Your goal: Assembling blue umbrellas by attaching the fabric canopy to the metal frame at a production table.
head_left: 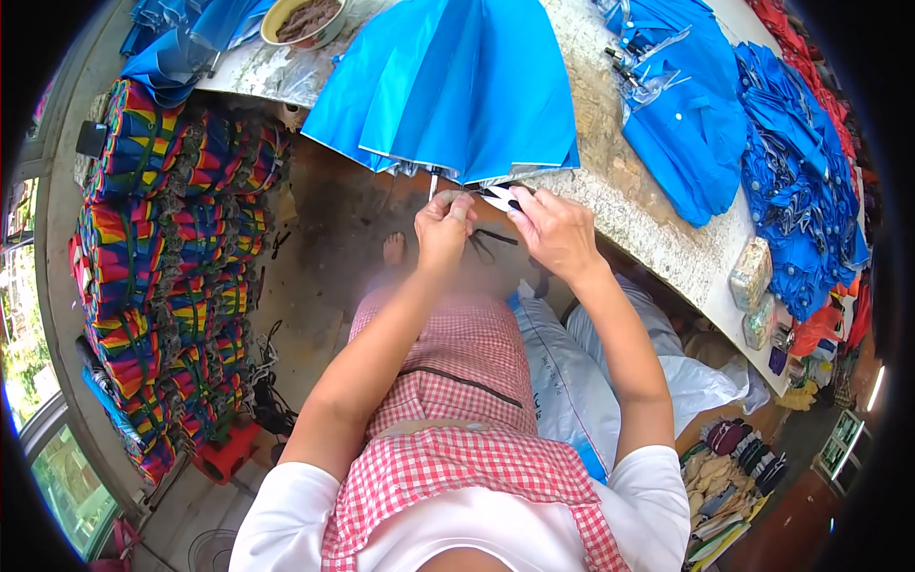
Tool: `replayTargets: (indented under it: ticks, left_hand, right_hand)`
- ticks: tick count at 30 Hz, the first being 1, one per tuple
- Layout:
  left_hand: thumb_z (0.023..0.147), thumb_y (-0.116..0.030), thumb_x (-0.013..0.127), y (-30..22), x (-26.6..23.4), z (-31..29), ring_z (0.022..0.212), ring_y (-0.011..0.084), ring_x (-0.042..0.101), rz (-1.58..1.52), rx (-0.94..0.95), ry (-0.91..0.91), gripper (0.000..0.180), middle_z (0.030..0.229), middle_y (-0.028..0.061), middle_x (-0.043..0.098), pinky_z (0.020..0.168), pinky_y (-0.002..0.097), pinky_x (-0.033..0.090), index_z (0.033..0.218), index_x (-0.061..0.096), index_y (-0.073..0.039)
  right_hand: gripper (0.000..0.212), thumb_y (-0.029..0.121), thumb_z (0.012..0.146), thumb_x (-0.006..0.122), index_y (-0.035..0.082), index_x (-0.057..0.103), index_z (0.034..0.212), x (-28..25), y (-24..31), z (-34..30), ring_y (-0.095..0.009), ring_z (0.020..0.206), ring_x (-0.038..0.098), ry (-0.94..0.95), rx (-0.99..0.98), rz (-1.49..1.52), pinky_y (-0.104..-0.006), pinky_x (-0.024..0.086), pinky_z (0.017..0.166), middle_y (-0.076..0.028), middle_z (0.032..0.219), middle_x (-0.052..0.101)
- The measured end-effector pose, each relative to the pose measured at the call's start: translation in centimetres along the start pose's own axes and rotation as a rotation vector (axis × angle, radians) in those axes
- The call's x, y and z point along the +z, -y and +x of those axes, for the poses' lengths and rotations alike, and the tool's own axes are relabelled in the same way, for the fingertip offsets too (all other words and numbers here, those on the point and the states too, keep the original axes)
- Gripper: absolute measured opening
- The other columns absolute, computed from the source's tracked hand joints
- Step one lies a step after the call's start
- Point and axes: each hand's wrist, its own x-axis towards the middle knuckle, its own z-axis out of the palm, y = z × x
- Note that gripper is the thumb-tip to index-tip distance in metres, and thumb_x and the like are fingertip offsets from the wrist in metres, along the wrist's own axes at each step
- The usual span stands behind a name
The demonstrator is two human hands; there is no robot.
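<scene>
A half-spread blue umbrella (457,86) lies on the worktable with its hem over the near edge. Its thin metal shaft (435,179) comes out from under the cloth and runs down to my left hand (446,221). The fingers of that hand are closed at the shaft's end; part of their grip is hidden. Just to the right, my right hand (558,234) is closed on small scissors (501,198) with pale blades and dark handles. The blades point left, close to my left fingertips and below the umbrella's hem.
The worn worktable (610,143) carries folded blue umbrellas (691,124), a bowl (303,21) and wrapped blocks (751,272). Stacked rainbow-coloured bundles (172,248) stand at left. White sacks (562,372) lie beneath the table at right, beside my checked apron (467,353).
</scene>
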Motion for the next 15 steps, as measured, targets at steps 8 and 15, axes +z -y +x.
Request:
replayTargets:
  ticks: [8,15]
  left_hand:
    - [0.082,-0.010,0.057,-2.1,-4.4,-2.0,0.053,0.0051,0.046,0.170,0.041,0.167,0.008,0.066,-0.0002,0.056,0.047,0.0176,0.035,0.081,0.061,-0.003]
    - [0.083,-0.009,0.056,-5.3,-17.2,-3.3,0.076,0.0073,0.052,0.632,-0.040,-0.078,0.025,0.089,0.0024,0.059,0.073,0.0219,0.042,0.107,0.058,-0.002]
  right_hand:
    - [0.014,0.019,0.079,0.060,0.011,0.062,0.090,0.0,-1.6,-2.3,-0.023,0.057,0.059,-0.173,0.148,0.131,-0.0309,0.045,0.050,-0.008,0.075,0.062]
    - [0.031,0.019,0.080,0.059,0.007,0.057,0.108,-1.7,-10.1,-7.2,-0.026,0.091,0.055,-0.258,0.375,-0.494,-0.0400,0.042,0.078,-0.014,0.099,0.058]
